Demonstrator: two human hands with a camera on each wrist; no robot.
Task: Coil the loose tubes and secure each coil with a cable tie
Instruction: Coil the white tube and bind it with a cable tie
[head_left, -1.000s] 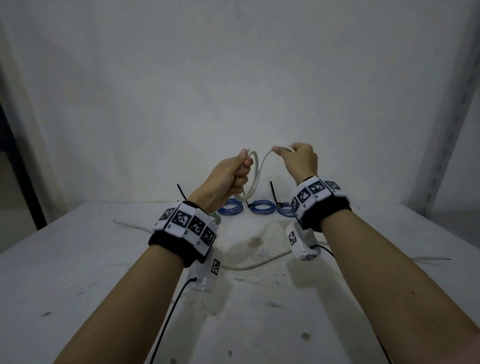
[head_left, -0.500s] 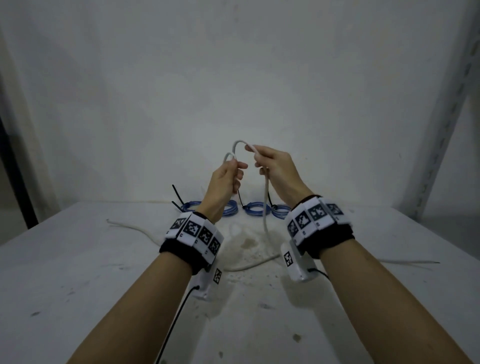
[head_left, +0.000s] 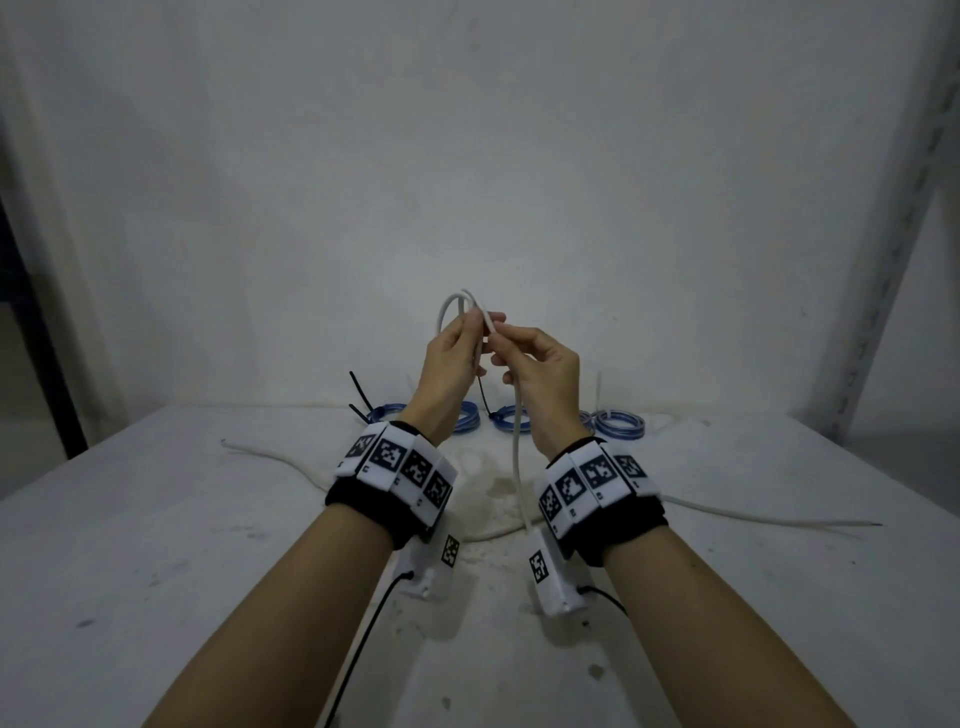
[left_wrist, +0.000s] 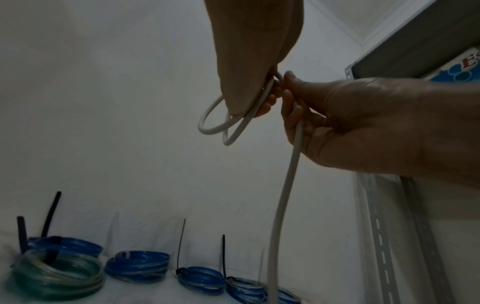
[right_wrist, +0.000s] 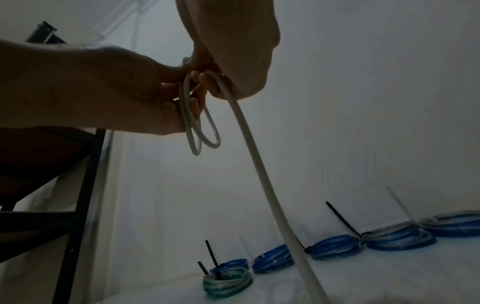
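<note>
We are standing at a stained, pale counter before a plain wall, both hands pinching a smooth white flexible tube at centre frame: left hand gripping its small loops, right hand its hanging length.

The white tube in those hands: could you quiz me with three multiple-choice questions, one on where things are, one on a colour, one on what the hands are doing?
1. Where do the finished coils lie?
A. Along the back of the table, by the wall
B. At the table's front edge
C. On the floor

2. What colour are most of the finished coils?
A. Red
B. Blue
C. Yellow

3. How is the white tube held?
A. It lies untouched on the table
B. One hand alone dangles it
C. The left hand holds small loops and the right hand pinches the trailing length

Answers:
1 A: the finished coils sit in a row at the back of the table.
2 B: nearly all are blue; one is greenish clear.
3 C: the left hand grips loops of the white tube, and the right hand pinches the part hanging to the table.
</note>
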